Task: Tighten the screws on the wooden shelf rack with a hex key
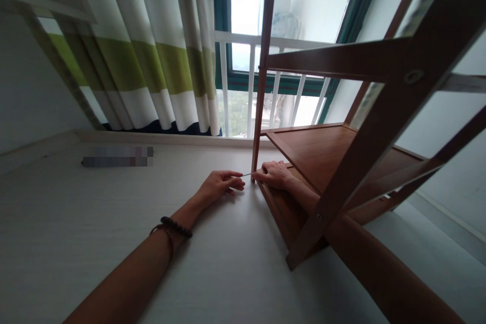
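My left hand pinches a thin metal rod between thumb and fingers, just above the floor. The rod's far end meets the foot of the far left post of a brown wooden shelf rack. Reaching in below the rack's middle shelf, my right hand grips the frame at that same corner, its fingers bent over the wood. Part of my right forearm is hidden behind the near post. Round bolt heads show on this near post.
The rack stands upright on a pale floor, close to a window with white railings. A striped curtain hangs at the left. A blurred-out long object lies on the floor near the wall.
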{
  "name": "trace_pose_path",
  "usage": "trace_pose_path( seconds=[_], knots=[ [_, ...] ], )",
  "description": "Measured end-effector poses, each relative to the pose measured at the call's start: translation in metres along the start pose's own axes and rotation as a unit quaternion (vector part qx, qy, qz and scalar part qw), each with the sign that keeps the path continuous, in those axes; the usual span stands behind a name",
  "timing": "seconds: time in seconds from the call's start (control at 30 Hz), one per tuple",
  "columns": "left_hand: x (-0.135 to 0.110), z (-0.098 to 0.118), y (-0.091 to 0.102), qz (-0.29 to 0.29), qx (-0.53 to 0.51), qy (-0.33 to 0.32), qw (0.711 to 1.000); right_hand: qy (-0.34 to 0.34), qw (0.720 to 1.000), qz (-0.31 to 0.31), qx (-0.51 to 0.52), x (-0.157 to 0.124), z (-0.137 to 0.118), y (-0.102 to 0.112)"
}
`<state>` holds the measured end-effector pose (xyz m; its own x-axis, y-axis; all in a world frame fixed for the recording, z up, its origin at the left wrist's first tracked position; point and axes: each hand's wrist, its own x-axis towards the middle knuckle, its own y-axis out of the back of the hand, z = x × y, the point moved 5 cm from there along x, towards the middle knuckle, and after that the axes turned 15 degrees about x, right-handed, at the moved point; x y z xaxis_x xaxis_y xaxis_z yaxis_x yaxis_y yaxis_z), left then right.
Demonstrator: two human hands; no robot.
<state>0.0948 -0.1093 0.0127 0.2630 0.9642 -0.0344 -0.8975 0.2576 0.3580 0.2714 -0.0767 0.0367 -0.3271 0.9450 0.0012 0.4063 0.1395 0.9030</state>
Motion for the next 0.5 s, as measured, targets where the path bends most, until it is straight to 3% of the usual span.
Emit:
trace_pose_path(
  seconds=[0.5],
  knots=[
    [0.006, -0.006, -0.001, 0.053, 0.046, -0.025, 0.997, 0.028, 1.0, 0.003, 0.002, -0.009, -0.017, 0.009]
  ],
)
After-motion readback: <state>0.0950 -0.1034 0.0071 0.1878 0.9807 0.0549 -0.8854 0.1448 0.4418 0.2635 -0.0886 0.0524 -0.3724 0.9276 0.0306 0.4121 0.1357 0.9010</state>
